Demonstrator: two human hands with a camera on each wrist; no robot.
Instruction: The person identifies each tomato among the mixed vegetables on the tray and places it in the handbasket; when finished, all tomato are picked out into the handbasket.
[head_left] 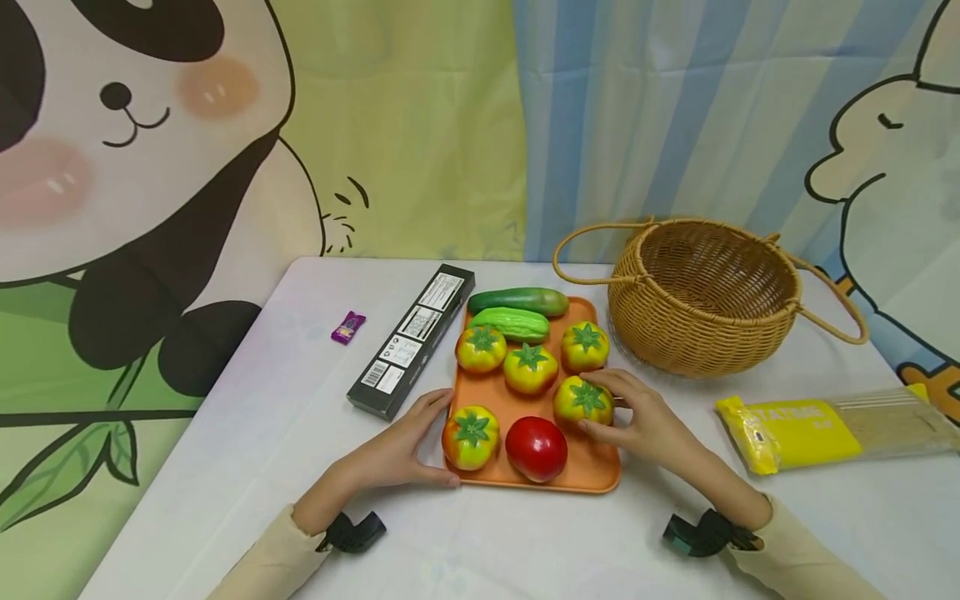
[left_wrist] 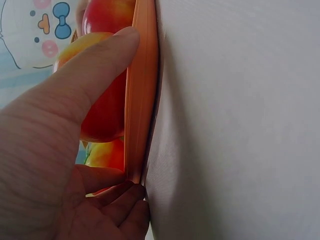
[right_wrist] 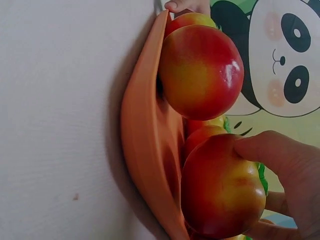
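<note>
The leaf-topped fruit [head_left: 583,402] lies within the right side of the orange tray [head_left: 510,474], pinched between your right hand's [head_left: 643,421] thumb and fingers, likely for control from both sides. Your left hand [head_left: 397,446], thumb and fingers spread, touches the near-left corner, perhaps as a brace. Count five such fruits, one red fruit [head_left: 536,448], two green vegetables [head_left: 510,324]. Outward: one basket [head_left: 697,333], far right; one yellow packet [head_left: 806,431], right; one black box [head_left: 411,342] and one purple sachet [head_left: 348,327], left.
</note>
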